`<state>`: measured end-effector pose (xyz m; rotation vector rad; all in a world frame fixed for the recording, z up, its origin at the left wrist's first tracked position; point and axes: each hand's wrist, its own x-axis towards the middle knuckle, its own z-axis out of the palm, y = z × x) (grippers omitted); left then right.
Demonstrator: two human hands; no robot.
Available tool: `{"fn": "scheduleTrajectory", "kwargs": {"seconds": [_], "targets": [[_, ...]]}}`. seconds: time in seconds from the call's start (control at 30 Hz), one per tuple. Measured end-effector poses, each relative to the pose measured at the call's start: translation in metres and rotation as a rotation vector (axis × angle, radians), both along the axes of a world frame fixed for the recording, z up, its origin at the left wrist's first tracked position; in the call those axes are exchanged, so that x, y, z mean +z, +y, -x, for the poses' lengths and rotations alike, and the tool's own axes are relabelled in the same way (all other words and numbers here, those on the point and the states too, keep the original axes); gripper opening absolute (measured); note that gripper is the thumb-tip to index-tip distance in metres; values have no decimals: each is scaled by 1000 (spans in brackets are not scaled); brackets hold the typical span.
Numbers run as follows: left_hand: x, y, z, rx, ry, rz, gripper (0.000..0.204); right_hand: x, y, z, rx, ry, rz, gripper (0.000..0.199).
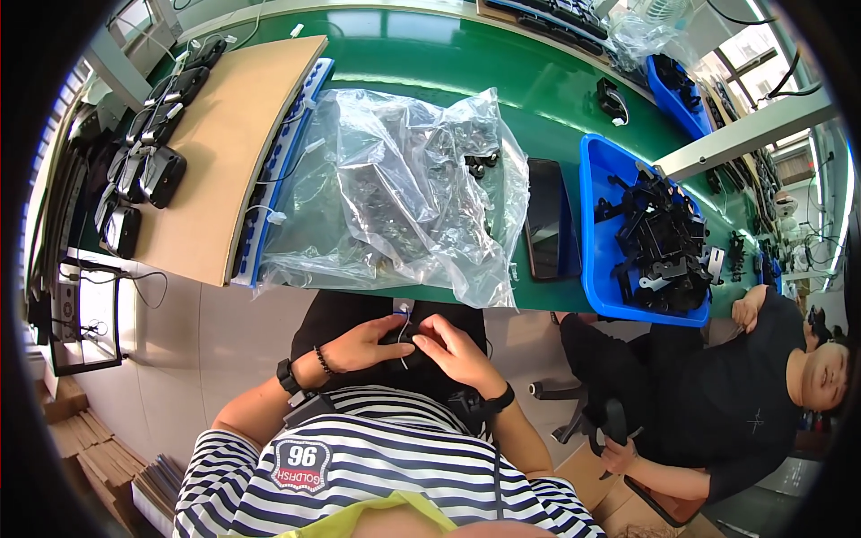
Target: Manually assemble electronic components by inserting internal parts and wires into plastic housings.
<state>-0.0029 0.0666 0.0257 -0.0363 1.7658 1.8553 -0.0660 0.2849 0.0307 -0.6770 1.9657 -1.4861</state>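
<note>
Fingers of left hand (363, 346) and right hand (456, 350) pinch a small black part (395, 338) with thin white wire (404, 321) over the lap, near the counter (448, 67) edge. Judged light, stiff; wire limp, so grip the body.

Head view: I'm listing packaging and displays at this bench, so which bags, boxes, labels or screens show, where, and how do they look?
Clear plastic bag: crumpled, mid-bench, dark parts inside.
Second clear bag: far right of the bench, crumpled.
Dark flat screen: blank slab left of the blue bin.
Small white tag: on a thin cord above both hands.
Brown cardboard stack: floor, lower left.
</note>
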Motion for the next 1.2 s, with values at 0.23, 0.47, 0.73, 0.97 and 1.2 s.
{"fn": "scheduleTrajectory", "kwargs": {"seconds": [0.23, 0.47, 0.73, 0.97, 1.2], "targets": [[0, -2, 2, 9, 24, 9, 71, 10, -1, -1, -47, 30, 16, 24], [15, 3, 5, -62, 78, 81, 61, 7, -1, -2, -44, 92, -116, 24], [8, 2, 4, -4, 0, -24, 55, 9, -1, -6, -44, 142, -94, 25], [6, 2, 1, -8, 2, 5, 52, 5, 8, -5, 10, 17, -29, 24], [2, 3, 1, -14, 64, 17, 51, 13, 3, -10, -65, 53, -43, 22]]}}
